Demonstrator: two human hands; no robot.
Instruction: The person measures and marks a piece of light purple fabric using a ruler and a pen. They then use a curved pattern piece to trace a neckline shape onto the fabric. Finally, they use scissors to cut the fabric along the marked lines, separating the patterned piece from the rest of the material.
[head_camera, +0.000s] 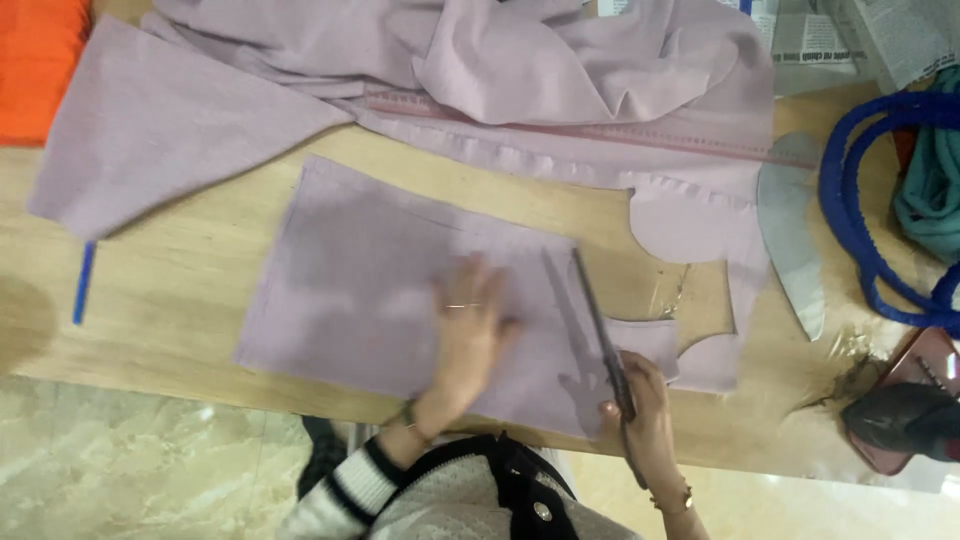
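A flat piece of pale lilac fabric (370, 280) lies on the wooden table (190, 290). My left hand (468, 335) rests palm down on it, fingers spread, a thin ring on one finger. My right hand (645, 410) grips a pair of long dark scissors (600, 335) at the fabric's right side, blades pointing away from me along the cloth. To the right of the blades the fabric shows curved cut-out edges (690, 335).
More lilac fabric (520, 70) is heaped at the back with a tape measure (620, 135) along it. An orange cloth (35, 60) sits far left, a blue pen (84, 285) near the left edge, a grey curved template (790, 240), blue cord (850, 210) and a dark object (900, 420) right.
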